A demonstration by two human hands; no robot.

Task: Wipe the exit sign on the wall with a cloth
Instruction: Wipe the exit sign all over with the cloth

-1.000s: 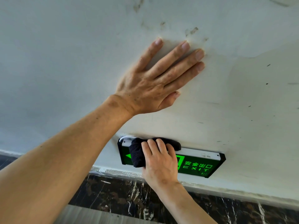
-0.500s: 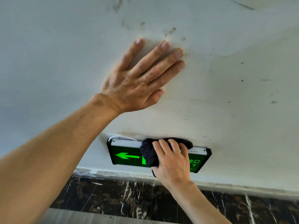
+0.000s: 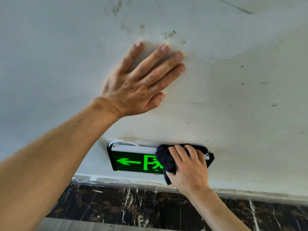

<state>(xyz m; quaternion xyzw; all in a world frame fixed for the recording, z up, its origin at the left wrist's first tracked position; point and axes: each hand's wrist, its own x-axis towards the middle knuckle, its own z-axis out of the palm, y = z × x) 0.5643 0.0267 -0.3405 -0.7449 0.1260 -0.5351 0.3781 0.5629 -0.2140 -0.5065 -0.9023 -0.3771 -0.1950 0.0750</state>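
Observation:
A green lit exit sign (image 3: 133, 161) in a black frame is fixed low on the white wall (image 3: 241, 105). Its arrow and running-figure symbol show; the right part is hidden. My right hand (image 3: 188, 167) grips a dark cloth (image 3: 164, 157) and presses it against the sign's right end. My left hand (image 3: 138, 82) lies flat on the wall above the sign, fingers spread, holding nothing.
A thin white cable (image 3: 123, 142) loops out behind the sign's top left corner. Below the wall runs a dark marbled skirting band (image 3: 133, 204). The wall carries scuffs and dark smudges (image 3: 169, 34) above my left hand.
My right hand has slid the cloth from the sign's left end to its right end, uncovering the arrow and figure. My left hand stays flat on the wall.

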